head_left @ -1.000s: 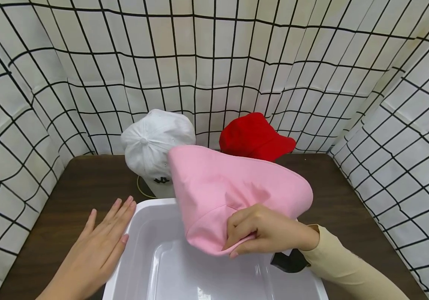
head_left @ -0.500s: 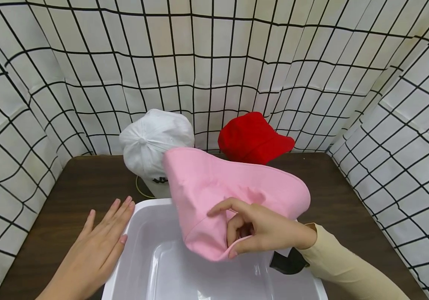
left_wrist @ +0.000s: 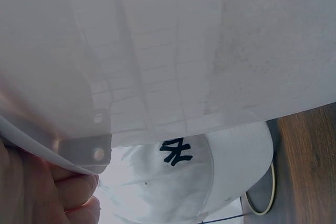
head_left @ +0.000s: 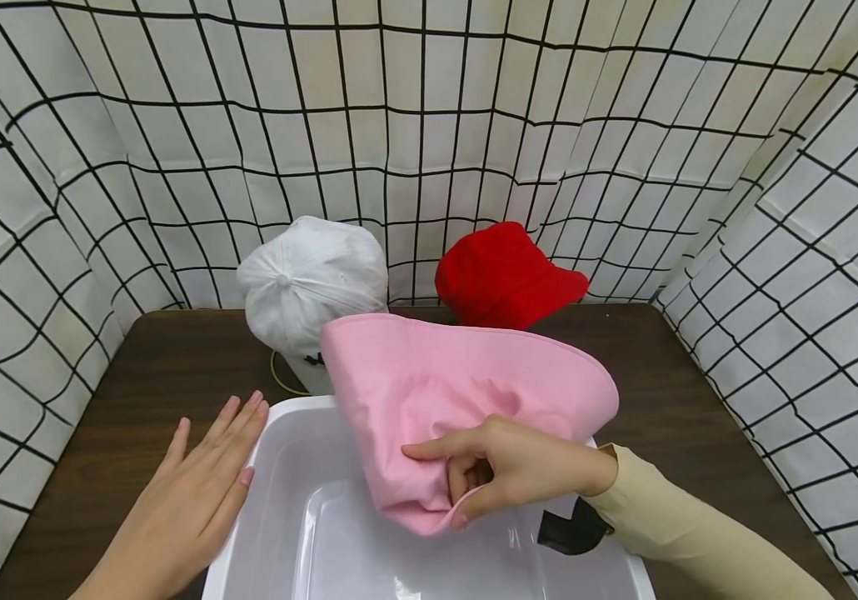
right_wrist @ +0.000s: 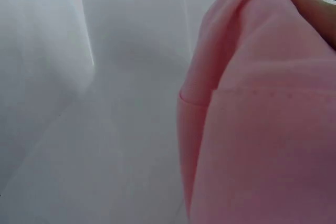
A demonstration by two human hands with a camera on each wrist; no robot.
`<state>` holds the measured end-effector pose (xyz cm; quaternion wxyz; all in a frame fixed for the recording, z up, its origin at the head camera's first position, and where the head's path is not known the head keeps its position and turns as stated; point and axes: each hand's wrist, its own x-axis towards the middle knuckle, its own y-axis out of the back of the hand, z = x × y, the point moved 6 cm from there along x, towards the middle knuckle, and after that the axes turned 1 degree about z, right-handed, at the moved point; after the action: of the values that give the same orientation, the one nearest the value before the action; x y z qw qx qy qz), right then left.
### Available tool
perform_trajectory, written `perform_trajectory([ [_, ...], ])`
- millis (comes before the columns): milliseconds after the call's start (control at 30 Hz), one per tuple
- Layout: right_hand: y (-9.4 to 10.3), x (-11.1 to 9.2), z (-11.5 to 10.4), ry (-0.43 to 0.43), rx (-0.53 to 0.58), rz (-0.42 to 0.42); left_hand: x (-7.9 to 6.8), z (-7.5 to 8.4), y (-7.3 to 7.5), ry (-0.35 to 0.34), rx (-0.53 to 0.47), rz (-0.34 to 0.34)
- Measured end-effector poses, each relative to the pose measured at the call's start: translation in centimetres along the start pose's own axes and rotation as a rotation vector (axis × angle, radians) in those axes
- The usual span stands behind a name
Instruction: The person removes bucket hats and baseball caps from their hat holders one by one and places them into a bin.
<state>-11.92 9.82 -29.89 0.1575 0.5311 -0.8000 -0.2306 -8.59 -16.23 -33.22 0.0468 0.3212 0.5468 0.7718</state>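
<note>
A pink bucket hat (head_left: 429, 367), brim up and crown down, hangs over the white plastic tub (head_left: 301, 406). My right hand (head_left: 504, 462) pinches its crown between thumb and fingers, the index finger stretched along the cloth. Close up in the right wrist view, the hat's folded pink fabric (right_wrist: 268, 145) fills the right side. My left hand (head_left: 182, 492) lies with straight fingers along the tub's left rim. In the left wrist view, curled-looking fingertips (left_wrist: 76, 192) sit beside the tub's rim, with the tub's outer wall (left_wrist: 168, 51) above.
Behind the tub, a white cap (head_left: 316, 279) with a dark logo stands on the dark wooden table (head_left: 189, 350), partly covered by the hat. To its right sits a red cap (head_left: 504, 279). Grid-patterned white curtains (head_left: 429, 142) enclose the table on the back and sides.
My right index finger has lifted off its earlier fold and stretched left across the hat. The hat has sunk slightly toward the tub. My left hand stays in place.
</note>
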Motion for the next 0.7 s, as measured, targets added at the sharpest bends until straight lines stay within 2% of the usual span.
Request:
perform_trajectory([
  [267, -1.5, 0.5, 0.2, -0.038, -0.075, -0.104, 0.0, 0.0, 0.0, 0.000, -0.003, 0.002],
  [400, -1.8, 0.7, 0.2, -0.035, -0.100, -0.113, 0.0, 0.0, 0.0, 0.001, -0.008, 0.009],
  [700, -2.6, 1.0, 0.4, -0.056, -0.082, -0.133, 0.0, 0.0, 0.0, 0.003, -0.015, 0.008],
])
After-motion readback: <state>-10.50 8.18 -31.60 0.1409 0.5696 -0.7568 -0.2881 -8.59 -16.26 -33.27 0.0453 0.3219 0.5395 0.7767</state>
